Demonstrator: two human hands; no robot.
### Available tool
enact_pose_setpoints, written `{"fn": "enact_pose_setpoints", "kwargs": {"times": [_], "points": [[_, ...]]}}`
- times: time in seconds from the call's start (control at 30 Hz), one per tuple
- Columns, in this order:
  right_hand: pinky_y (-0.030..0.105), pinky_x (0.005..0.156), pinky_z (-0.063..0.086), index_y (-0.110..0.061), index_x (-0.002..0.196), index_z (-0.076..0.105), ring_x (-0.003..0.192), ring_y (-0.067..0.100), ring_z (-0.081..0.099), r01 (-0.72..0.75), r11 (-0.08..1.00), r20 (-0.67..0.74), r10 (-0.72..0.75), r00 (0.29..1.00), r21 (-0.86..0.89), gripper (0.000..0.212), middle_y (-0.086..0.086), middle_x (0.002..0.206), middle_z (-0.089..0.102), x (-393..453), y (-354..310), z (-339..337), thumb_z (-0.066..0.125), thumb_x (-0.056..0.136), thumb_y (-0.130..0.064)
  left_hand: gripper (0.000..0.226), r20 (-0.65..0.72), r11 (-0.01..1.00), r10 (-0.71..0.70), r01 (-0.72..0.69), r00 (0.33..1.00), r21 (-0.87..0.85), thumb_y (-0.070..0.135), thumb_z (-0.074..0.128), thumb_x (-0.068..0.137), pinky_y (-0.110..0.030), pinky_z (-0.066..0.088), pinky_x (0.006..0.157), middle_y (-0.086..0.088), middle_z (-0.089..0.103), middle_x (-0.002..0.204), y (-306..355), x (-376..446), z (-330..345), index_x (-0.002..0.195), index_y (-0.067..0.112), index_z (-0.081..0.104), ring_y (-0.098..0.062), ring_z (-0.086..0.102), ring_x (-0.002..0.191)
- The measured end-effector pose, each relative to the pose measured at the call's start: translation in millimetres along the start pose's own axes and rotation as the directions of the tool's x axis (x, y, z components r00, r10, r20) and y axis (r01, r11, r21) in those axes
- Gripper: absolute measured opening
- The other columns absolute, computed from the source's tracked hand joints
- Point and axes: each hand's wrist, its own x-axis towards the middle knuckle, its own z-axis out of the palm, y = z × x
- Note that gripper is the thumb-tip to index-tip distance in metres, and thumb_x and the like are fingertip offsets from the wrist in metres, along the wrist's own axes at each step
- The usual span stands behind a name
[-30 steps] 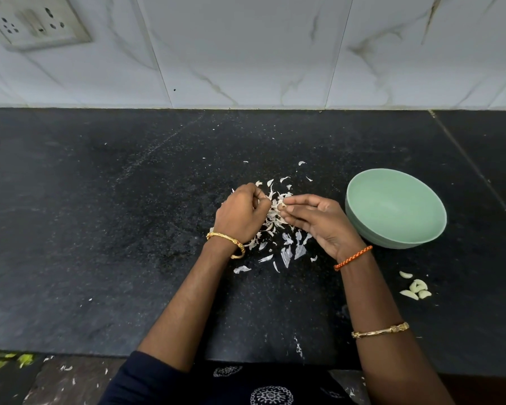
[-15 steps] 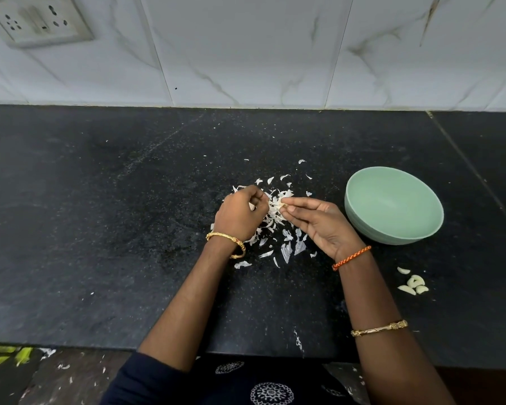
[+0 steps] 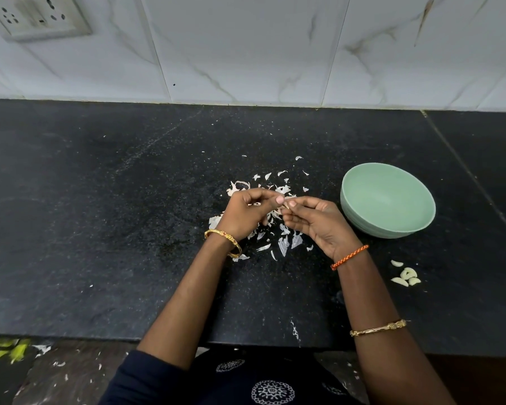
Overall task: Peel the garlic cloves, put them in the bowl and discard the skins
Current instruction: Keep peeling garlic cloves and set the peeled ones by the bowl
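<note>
Above papery white skins [image 3: 284, 244], left hand [image 3: 246, 214] and right hand [image 3: 319, 220] pinch a small pale clove [image 3: 285, 204].

One green bowl [image 3: 387, 200] stood on the black counter [image 3: 100, 229], right of centre. Four peeled garlic cloves [image 3: 407, 277] lay in a small cluster near and to the right of it. Two hands were in view, the left hand [image 3: 246, 213] and the right hand [image 3: 316, 222]. Three bracelets showed on the wrists and forearm. The garlic skins [image 3: 284, 244] were too many and too scattered to count. One wall socket plate [image 3: 38, 16] sat far left.
</note>
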Motion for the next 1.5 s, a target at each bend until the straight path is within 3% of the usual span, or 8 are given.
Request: {"fn": "enact_pose_setpoints", "kwargs": {"times": [0.3, 0.47, 0.57, 0.67, 0.8, 0.93, 1.33, 1.5], "points": [[0.022, 0.067, 0.059, 0.002, 0.096, 0.066, 0.069, 0.014, 0.07, 0.011, 0.997, -0.055, -0.016, 0.998, -0.082, 0.01, 0.013, 0.079, 0.072, -30, 7, -20, 0.064, 0.088, -0.004, 0.006, 0.004, 0.998, -0.004, 0.004, 1.0, 0.07, 0.01, 0.068, 0.086, -0.009, 0.04, 0.05, 0.002, 0.064, 0.071, -9, -6, 28, 0.086, 0.005, 0.07, 0.005, 0.049, 0.047], [0.02, 0.059, 0.057, -0.003, 0.091, 0.069, 0.062, 0.011, 0.068, 0.008, 0.968, -0.2, -0.06, 0.978, -0.249, 0.005, 0.01, 0.074, 0.07, -60, 16, -56, 0.064, 0.089, -0.004, 0.012, 0.126, 0.978, -0.028, 0.001, 0.992, 0.207, 0.017, 0.069, 0.086, -0.024, 0.048, 0.069, 0.005, 0.065, 0.072, -13, -13, 72, 0.087, 0.006, 0.072, -0.007, 0.056, 0.067], [0.02, 0.058, 0.056, -0.017, 0.078, 0.071, 0.062, 0.007, 0.066, 0.039, 0.926, -0.283, -0.154, 0.947, -0.375, 0.015, 0.003, 0.068, 0.069, -84, 18, -83, 0.068, 0.086, -0.004, 0.006, 0.2, 0.981, -0.028, -0.012, 0.979, 0.192, 0.015, 0.068, 0.086, -0.021, 0.048, 0.068, 0.006, 0.065, 0.072, -6, -21, 103, 0.086, 0.01, 0.071, -0.002, 0.056, 0.066], [0.019, 0.056, 0.054, -0.016, 0.079, 0.071, 0.065, 0.009, 0.068, 0.019, 0.903, -0.389, -0.203, 0.899, -0.429, 0.012, 0.004, 0.071, 0.071, -110, 16, -113, 0.072, 0.082, -0.004, 0.003, 0.265, 0.973, -0.033, -0.029, 0.964, 0.227, 0.015, 0.07, 0.085, -0.014, 0.045, 0.065, 0.014, 0.064, 0.069, -2, -32, 135, 0.086, 0.016, 0.072, 0.002, 0.054, 0.062], [0.013, 0.062, 0.05, -0.014, 0.083, 0.073, 0.069, 0.002, 0.064, -0.072, 0.796, -0.435, -0.25, 0.865, -0.601, 0.005, -0.002, 0.077, 0.071, -124, 19, -139, 0.074, 0.081, -0.009, 0.008, 0.237, 0.934, -0.03, -0.057, 0.971, 0.352, 0.016, 0.071, 0.083, -0.029, 0.053, 0.082, 0.006, 0.071, 0.083, -5, -45, 158, 0.09, 0.018, 0.074, -0.007, 0.065, 0.081], [0.001, 0.061, 0.041, -0.012, 0.086, 0.074, 0.07, -0.004, 0.059, -0.11, 0.71, -0.409, -0.265, 0.873, -0.695, 0.005, -0.007, 0.077, 0.067, -131, 29, -146, 0.07, 0.085, -0.009, 0.012, 0.23, 0.9, -0.056, -0.05, 0.972, 0.434, 0.018, 0.071, 0.083, -0.028, 0.052, 0.082, 0.015, 0.065, 0.075, -4, -57, 170, 0.094, 0.022, 0.072, -0.005, 0.064, 0.083], [0.001, 0.055, 0.039, -0.013, 0.086, 0.071, 0.064, -0.004, 0.055, -0.005, 0.773, -0.517, -0.419, 0.746, -0.635, 0.006, -0.013, 0.071, 0.059, -121, 18, -139, 0.066, 0.089, -0.017, 0.005, 0.094, 0.893, -0.012, -0.031, 0.996, 0.448, 0.021, 0.067, 0.085, -0.03, 0.052, 0.077, 0.011, 0.066, 0.078, -4, -56, 159, 0.088, 0.023, 0.071, -0.008, 0.063, 0.081], [0.004, 0.052, 0.039, -0.007, 0.077, 0.069, 0.055, -0.008, 0.055, 0.119, 0.753, -0.425, -0.486, 0.764, -0.648, 0.015, -0.009, 0.06, 0.059, -93, 8, -105, 0.069, 0.087, -0.019, 0.025, -0.032, 0.911, -0.015, 0.027, 0.999, 0.413, 0.032, 0.064, 0.088, -0.031, 0.05, 0.063, 0.004, 0.065, 0.061, -1, -39, 127, 0.069, 0.016, 0.066, -0.01, 0.058, 0.058]]}}
